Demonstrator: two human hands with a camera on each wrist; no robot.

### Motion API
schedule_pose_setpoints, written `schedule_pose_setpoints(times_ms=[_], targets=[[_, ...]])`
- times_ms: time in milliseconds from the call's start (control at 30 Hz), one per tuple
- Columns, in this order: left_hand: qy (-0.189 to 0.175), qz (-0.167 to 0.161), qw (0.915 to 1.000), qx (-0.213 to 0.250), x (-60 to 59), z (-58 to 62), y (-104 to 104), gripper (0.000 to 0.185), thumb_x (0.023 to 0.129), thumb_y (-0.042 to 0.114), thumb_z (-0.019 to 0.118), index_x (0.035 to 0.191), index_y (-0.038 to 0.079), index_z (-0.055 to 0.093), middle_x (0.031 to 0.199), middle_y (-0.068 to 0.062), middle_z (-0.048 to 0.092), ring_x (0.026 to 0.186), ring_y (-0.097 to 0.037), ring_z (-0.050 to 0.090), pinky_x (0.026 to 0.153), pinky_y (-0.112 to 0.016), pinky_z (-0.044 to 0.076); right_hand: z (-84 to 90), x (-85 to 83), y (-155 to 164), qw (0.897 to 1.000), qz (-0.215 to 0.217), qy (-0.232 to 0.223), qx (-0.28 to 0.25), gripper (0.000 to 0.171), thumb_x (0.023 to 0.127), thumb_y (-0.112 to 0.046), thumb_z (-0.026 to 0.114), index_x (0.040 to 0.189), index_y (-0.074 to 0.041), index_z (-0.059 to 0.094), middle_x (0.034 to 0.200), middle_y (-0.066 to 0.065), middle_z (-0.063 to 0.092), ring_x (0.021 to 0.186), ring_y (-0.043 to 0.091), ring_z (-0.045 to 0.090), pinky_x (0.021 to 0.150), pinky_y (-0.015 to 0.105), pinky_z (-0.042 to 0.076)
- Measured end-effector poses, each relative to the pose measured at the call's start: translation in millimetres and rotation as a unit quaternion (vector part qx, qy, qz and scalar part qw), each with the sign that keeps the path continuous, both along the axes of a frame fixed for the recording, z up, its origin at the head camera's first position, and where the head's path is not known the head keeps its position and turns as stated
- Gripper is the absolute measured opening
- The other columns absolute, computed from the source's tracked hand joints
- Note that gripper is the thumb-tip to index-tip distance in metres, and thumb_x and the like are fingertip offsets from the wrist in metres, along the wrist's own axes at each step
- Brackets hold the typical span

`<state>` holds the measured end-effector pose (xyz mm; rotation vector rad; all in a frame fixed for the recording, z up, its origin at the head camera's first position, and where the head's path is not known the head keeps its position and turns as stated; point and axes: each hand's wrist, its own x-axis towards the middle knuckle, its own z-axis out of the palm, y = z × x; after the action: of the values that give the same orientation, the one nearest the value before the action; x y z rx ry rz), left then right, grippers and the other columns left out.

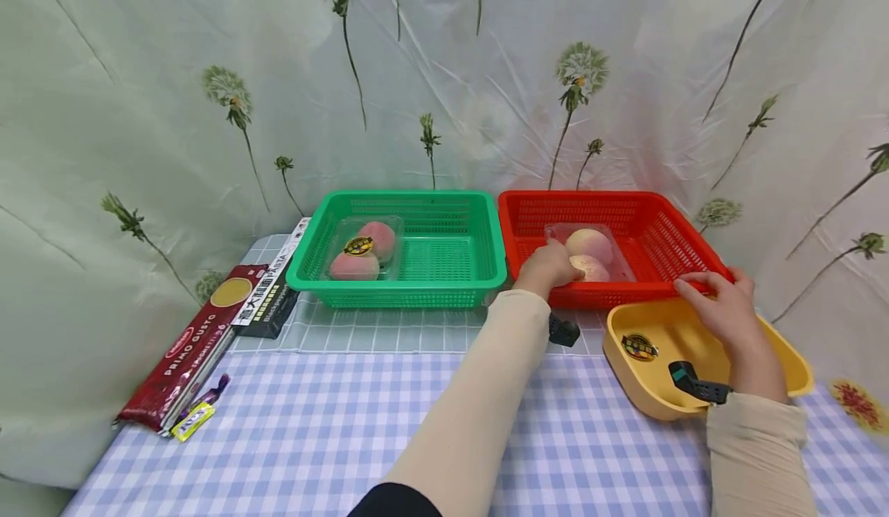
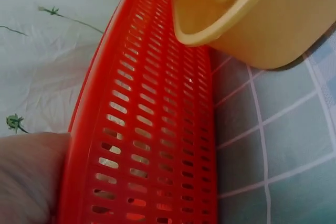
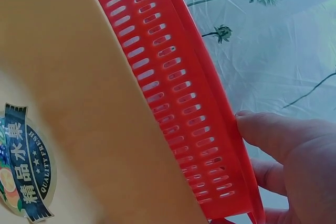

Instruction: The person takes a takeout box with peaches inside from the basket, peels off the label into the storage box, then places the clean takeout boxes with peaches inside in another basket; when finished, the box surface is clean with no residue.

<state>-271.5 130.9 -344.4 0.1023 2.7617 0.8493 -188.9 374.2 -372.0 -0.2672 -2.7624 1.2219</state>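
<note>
A clear plastic box with two pale peaches [image 1: 589, 248] lies in the red basket [image 1: 660, 216]. My left hand [image 1: 549, 266] reaches over the basket's front rim, against the near-left corner of that box. Its fingertips are hidden, so whether they grip the box cannot be seen. In the left wrist view only part of that hand [image 2: 32, 174] shows, beside the red rim. At the basket's front right corner, my right hand [image 1: 722, 309] holds the rim between thumb and fingers. The right wrist view shows that thumb [image 3: 273, 129] touching the red edge.
Below my right hand sits a yellow basin [image 1: 635, 382] with a dark round label [image 1: 640, 347] inside. A green basket [image 1: 444, 297] with two pink peaches [image 1: 377, 239] in a clear box stands left. Farther left lie a spaghetti packet [image 1: 190, 347], a dark box [image 1: 274, 301] and small wrapped sweets [image 1: 194, 420].
</note>
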Motion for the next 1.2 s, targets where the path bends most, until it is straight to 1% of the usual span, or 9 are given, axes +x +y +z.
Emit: schedule_pose_setpoints(times_ms=[167, 267, 333, 433, 567, 700, 900, 1000, 1200], targets=[[-0.003, -0.028, 0.9996, 0.009, 0.9, 0.2, -3, 0.051, 0.091, 0.034, 0.070, 0.140, 0.031, 0.055, 0.119, 0.005, 0.067, 0.096, -0.014, 0.057, 0.093, -0.030, 0.053, 0.2, -1.2, -3, 1.000, -0.006, -0.004, 0.003, 0.062, 0.103, -0.045, 0.044, 0.132, 0.010, 0.046, 0.160, 0.035, -0.017, 0.142, 0.064, -0.005, 0.108, 0.077, 0.019], [-0.005, -0.035, 0.9990, 0.026, 0.6, -1.9, -4, 0.053, 0.092, 0.030, 0.068, 0.142, 0.042, 0.053, 0.125, 0.009, 0.065, 0.102, -0.014, 0.056, 0.096, -0.033, 0.053, 0.2, -2.1, -5, 1.000, -0.008, -0.008, 0.007, 0.063, 0.102, -0.045, 0.044, 0.133, 0.010, 0.046, 0.160, 0.035, -0.017, 0.141, 0.065, -0.004, 0.108, 0.078, 0.020], [0.018, -0.040, 0.9987, 0.028, 0.0, -4.2, -5, 0.054, 0.092, 0.030, 0.068, 0.143, 0.043, 0.052, 0.127, 0.009, 0.065, 0.105, -0.014, 0.056, 0.097, -0.035, 0.053, -0.1, -2.7, -6, 1.000, -0.008, -0.011, 0.008, 0.063, 0.102, -0.046, 0.045, 0.132, 0.010, 0.046, 0.159, 0.035, -0.016, 0.141, 0.065, -0.003, 0.107, 0.078, 0.020], [0.103, -0.066, 0.9925, 0.006, -1.1, -9.1, -4, 0.048, 0.095, 0.032, 0.064, 0.142, 0.037, 0.053, 0.128, 0.009, 0.064, 0.109, -0.012, 0.058, 0.099, -0.035, 0.053, -0.5, -2.6, -6, 1.000, -0.009, -0.013, 0.010, 0.063, 0.102, -0.046, 0.045, 0.132, 0.010, 0.047, 0.160, 0.035, -0.016, 0.140, 0.066, -0.001, 0.107, 0.078, 0.022], [0.233, -0.106, 0.9666, -0.008, 1.3, -16.0, -5, 0.036, 0.098, 0.033, 0.059, 0.134, 0.033, 0.059, 0.129, 0.011, 0.062, 0.114, -0.006, 0.059, 0.097, -0.029, 0.054, -0.8, -1.6, -3, 1.000, -0.012, -0.010, 0.021, 0.063, 0.102, -0.046, 0.043, 0.132, 0.009, 0.047, 0.160, 0.035, -0.015, 0.140, 0.066, 0.001, 0.106, 0.078, 0.022], [0.299, -0.117, 0.9469, -0.003, 11.3, -20.2, -11, 0.030, 0.097, 0.030, 0.061, 0.128, 0.032, 0.064, 0.126, 0.012, 0.064, 0.112, -0.004, 0.062, 0.091, -0.023, 0.055, -1.2, -1.3, -2, 1.000, -0.014, -0.004, 0.019, 0.063, 0.102, -0.046, 0.044, 0.131, 0.010, 0.047, 0.159, 0.037, -0.014, 0.140, 0.066, 0.000, 0.107, 0.077, 0.021], [0.297, -0.152, 0.9427, 0.005, 33.0, -24.8, -35, 0.038, 0.097, 0.026, 0.062, 0.134, 0.031, 0.060, 0.127, 0.010, 0.065, 0.107, -0.007, 0.063, 0.089, -0.023, 0.056, -1.1, -2.0, -2, 1.000, -0.011, -0.003, 0.015, 0.062, 0.103, -0.045, 0.044, 0.130, 0.011, 0.048, 0.159, 0.037, -0.015, 0.140, 0.065, -0.001, 0.108, 0.077, 0.020], [0.286, -0.176, 0.9415, 0.023, 44.8, -24.7, -51, 0.041, 0.097, 0.023, 0.061, 0.138, 0.029, 0.057, 0.133, 0.008, 0.063, 0.114, -0.009, 0.062, 0.094, -0.025, 0.054, -1.1, -2.6, -2, 1.000, -0.011, -0.009, 0.017, 0.063, 0.103, -0.045, 0.043, 0.132, 0.011, 0.047, 0.159, 0.037, -0.016, 0.140, 0.066, 0.000, 0.107, 0.076, 0.022], [0.285, -0.180, 0.9340, 0.118, 63.7, -24.5, -84, 0.038, 0.098, 0.016, 0.059, 0.136, 0.020, 0.059, 0.142, 0.003, 0.056, 0.131, -0.014, 0.055, 0.103, -0.028, 0.051, -0.7, -1.5, -2, 1.000, -0.007, -0.009, 0.021, 0.064, 0.103, -0.046, 0.042, 0.133, 0.011, 0.046, 0.158, 0.038, -0.016, 0.139, 0.067, 0.000, 0.106, 0.078, 0.021]])
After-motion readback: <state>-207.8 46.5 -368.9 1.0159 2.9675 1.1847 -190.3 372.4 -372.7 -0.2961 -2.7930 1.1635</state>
